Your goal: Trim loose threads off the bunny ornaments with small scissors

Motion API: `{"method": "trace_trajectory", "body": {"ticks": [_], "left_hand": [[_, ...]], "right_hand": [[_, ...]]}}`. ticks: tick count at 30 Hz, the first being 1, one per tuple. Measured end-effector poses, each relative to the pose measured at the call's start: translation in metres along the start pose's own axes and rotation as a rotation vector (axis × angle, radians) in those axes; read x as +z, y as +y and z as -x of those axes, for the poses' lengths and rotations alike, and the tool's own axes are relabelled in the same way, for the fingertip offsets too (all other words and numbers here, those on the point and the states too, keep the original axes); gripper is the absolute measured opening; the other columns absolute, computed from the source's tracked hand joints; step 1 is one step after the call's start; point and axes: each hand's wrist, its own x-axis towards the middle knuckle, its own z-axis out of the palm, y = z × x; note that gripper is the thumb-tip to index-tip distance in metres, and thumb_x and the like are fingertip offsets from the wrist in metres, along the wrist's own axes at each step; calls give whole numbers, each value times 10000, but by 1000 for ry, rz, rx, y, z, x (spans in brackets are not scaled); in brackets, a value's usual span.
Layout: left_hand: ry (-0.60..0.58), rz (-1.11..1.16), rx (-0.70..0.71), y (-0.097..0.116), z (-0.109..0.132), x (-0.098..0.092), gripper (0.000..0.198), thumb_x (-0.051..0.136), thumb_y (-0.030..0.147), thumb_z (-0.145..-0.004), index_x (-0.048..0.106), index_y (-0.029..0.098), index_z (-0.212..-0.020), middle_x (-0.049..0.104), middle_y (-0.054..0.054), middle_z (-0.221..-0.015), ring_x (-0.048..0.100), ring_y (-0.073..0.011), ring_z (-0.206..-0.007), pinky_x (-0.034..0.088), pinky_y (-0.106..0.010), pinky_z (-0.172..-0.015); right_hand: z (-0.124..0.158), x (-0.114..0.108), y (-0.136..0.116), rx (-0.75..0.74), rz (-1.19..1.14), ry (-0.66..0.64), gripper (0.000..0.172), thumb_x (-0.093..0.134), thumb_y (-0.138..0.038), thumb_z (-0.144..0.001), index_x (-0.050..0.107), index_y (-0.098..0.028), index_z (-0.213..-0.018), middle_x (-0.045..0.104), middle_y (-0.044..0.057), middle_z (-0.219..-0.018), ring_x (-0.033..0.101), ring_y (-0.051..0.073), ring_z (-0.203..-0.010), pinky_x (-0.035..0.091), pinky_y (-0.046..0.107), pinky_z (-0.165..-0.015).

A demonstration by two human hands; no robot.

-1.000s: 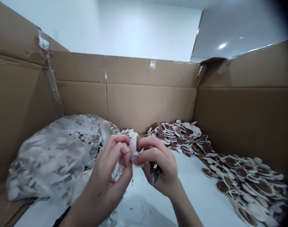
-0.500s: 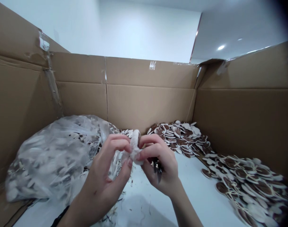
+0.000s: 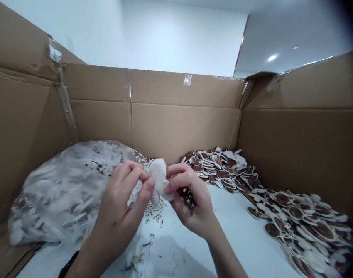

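A small white fuzzy fabric piece (image 3: pixel 157 173) with rounded lobes is held up at the middle of the view, its pale plush face towards me. My left hand (image 3: pixel 125 197) is closed, pinching the piece's left edge between thumb and fingers. From the other side my right hand (image 3: pixel 192 199) grips its lower right edge with the fingertips. Tucked in the right palm is a dark, shiny tool (image 3: pixel 188 199); its kind is mostly hidden by the fingers.
A clear plastic bag (image 3: pixel 60 193) full of white pieces bulges at left. Brown-and-white fabric pieces lie heaped at the back (image 3: pixel 222 166) and right (image 3: pixel 306 224). Thread scraps (image 3: pixel 154 212) litter the white table (image 3: pixel 228 231). Cardboard walls (image 3: pixel 182 123) stand around three sides.
The fabric piece has turned from edge-on to showing its broad white face, and sits slightly further left. My left hand has shifted left; the right hand keeps its grip.
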Motion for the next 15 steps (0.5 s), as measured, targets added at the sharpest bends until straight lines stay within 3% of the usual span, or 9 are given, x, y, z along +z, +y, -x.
{"method": "trace_trajectory", "body": {"ticks": [5,8,10,13,15], "left_hand": [[48,27,-21,2,1,-1,235,399,108,-967,456,204,-760,468,25,-741,455,-130,-709,377,-251,-657],[70,62,-15,1,3,0,218,407,111,-968,481,205,-785,493,28,-758,482,-116,-708,403,-235,-657],[70,91,-26,0,4,2,207,412,121,-972,498,209,-805,503,36,-739,495,-106,-668,415,-224,-627],[72,78,-43,-2,3,3,192,427,136,-972,509,210,-815,514,44,-711,496,-100,-620,411,-214,-579],[70,45,-20,-3,3,3,191,439,131,-967,509,206,-807,525,39,-718,500,-104,-634,408,-217,-581]], "right_hand": [[3,1,-1,64,141,41,290,560,-16,-747,508,-245,-917,497,16,-1024,516,127,-808,403,224,-579],[2,3,-3,135,181,56,180,580,-110,-811,496,-235,-910,492,33,-1066,508,139,-822,398,248,-607],[0,5,-4,221,133,55,66,542,-188,-874,490,-222,-852,516,18,-931,483,132,-733,385,259,-601],[-2,8,-5,433,-79,-9,119,511,-272,-914,489,-216,-811,459,-35,-683,417,115,-590,341,246,-539],[-4,9,-4,577,-253,-65,139,528,-328,-914,512,-215,-834,430,-49,-646,390,108,-565,312,234,-513]]}}
